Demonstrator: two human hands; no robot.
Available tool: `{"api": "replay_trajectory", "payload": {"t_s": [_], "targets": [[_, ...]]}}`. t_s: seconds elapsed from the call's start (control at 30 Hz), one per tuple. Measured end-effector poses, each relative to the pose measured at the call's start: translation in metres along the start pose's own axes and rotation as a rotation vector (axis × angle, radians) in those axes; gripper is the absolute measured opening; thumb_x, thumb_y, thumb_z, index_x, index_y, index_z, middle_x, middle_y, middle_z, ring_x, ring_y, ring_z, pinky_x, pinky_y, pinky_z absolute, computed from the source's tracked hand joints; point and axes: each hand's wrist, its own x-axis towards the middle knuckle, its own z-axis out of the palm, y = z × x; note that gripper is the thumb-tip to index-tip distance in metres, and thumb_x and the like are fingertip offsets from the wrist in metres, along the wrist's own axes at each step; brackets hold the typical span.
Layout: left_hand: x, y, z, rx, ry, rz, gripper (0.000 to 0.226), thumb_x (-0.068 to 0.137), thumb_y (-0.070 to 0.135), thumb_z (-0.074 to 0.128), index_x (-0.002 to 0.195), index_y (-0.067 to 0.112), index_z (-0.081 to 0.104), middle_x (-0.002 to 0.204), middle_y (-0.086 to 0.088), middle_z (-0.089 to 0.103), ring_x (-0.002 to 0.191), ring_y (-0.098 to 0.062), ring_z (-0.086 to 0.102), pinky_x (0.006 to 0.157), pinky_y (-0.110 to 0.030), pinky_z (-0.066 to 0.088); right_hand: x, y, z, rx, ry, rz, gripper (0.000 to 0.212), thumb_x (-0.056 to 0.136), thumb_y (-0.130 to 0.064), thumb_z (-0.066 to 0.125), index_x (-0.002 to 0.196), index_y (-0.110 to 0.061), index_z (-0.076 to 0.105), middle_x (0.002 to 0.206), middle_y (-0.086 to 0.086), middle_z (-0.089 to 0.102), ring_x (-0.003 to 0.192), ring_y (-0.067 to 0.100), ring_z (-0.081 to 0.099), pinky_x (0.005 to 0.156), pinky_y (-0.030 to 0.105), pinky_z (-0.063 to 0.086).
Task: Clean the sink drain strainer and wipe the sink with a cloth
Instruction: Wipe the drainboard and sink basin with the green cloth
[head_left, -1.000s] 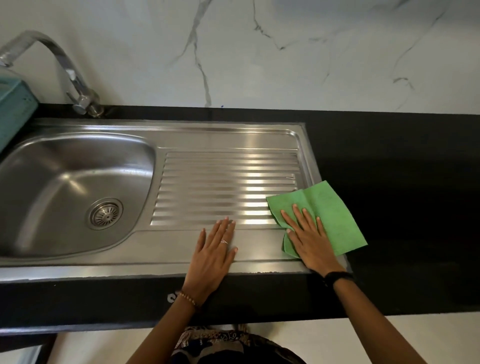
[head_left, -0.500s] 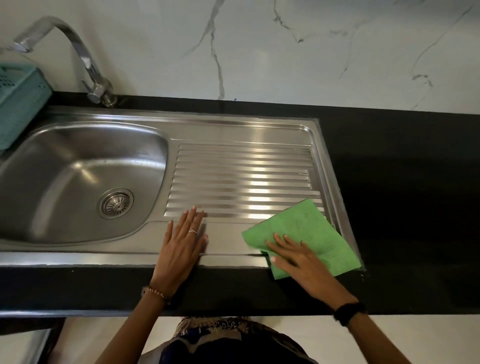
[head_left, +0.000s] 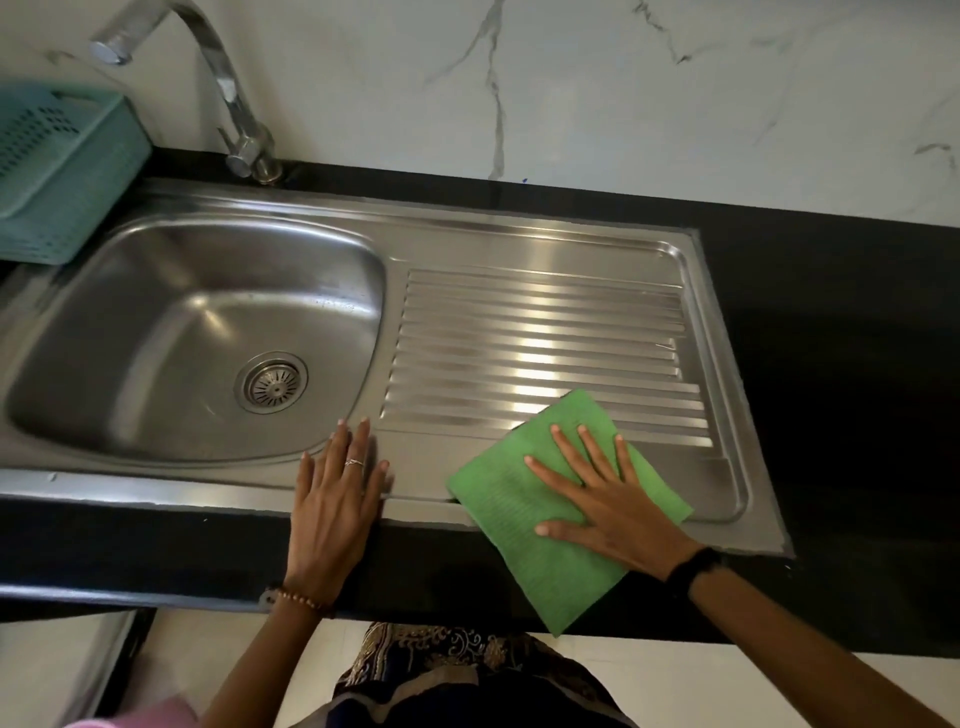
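Head view shows us wiping the near rim of the sink (head_left: 649, 249): our right hand (head_left: 613, 504) lies flat, fingers spread, pressing the green cloth (head_left: 498, 499), not gripping it. The cloth hangs partly over the near black counter (head_left: 156, 551). To do this well, we judge we should keep even palm pressure and sweep along the ribbed drainboard (head_left: 540, 353). Our left hand (head_left: 332, 499) rests flat and released on the rim. Farther left, the drain strainer (head_left: 272, 383) sits in the basin
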Motion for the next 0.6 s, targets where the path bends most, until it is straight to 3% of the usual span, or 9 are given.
{"api": "replay_trajectory", "payload": {"t_s": [0.1, 0.17, 0.27, 0.43, 0.6], "targets": [[0.000, 0.002, 0.000, -0.124, 0.142, -0.117, 0.057, 0.097, 0.042, 0.018, 0.147, 0.017, 0.010, 0.158, -0.010, 0.000, 0.146, -0.021, -0.002, 0.120, -0.045, 0.000, 0.029, -0.036, -0.004, 0.039, 0.012, -0.130, 0.059, 0.082, -0.073, 0.005, 0.134, -0.057, -0.017, 0.152, -0.009, -0.028, 0.140, 0.023, -0.029, 0.109, 0.052, -0.025], [0.001, 0.001, 0.000, -0.201, 0.224, -0.199, 0.052, 0.099, 0.028, 0.034, 0.146, 0.017, 0.016, 0.157, -0.009, 0.006, 0.146, -0.021, 0.002, 0.119, -0.046, -0.004, 0.053, -0.060, -0.006, 0.063, 0.021, -0.236, 0.050, 0.091, -0.062, 0.010, 0.138, -0.055, -0.005, 0.153, -0.013, -0.022, 0.140, 0.020, -0.027, 0.107, 0.050, -0.028], [0.002, -0.007, -0.001, -0.312, 0.334, -0.292, 0.048, 0.098, 0.026, 0.036, 0.144, 0.015, 0.028, 0.155, -0.010, 0.020, 0.146, -0.021, 0.008, 0.119, -0.045, -0.008, 0.098, -0.095, -0.009, 0.022, 0.048, -0.352, 0.047, 0.096, -0.052, 0.018, 0.143, -0.047, 0.019, 0.152, -0.017, -0.016, 0.143, 0.018, -0.020, 0.108, 0.050, -0.028], [-0.003, -0.026, -0.008, -0.370, 0.424, -0.461, 0.056, 0.086, 0.025, 0.030, 0.140, 0.011, 0.037, 0.153, -0.011, 0.028, 0.145, -0.025, 0.012, 0.118, -0.047, -0.005, 0.155, -0.139, -0.020, -0.122, 0.110, -0.397, 0.048, 0.097, -0.050, 0.020, 0.144, -0.045, 0.012, 0.159, -0.008, 0.004, 0.147, 0.024, -0.002, 0.113, 0.059, -0.009], [-0.011, -0.048, -0.012, -0.225, 0.400, -0.431, 0.046, 0.096, 0.014, 0.037, 0.142, 0.012, 0.033, 0.154, -0.010, 0.024, 0.146, -0.024, 0.008, 0.118, -0.046, -0.007, 0.143, -0.134, -0.015, -0.117, 0.096, -0.416, 0.051, 0.098, -0.048, 0.019, 0.147, -0.037, 0.006, 0.159, -0.008, 0.000, 0.147, 0.024, -0.005, 0.115, 0.060, -0.008]]}}
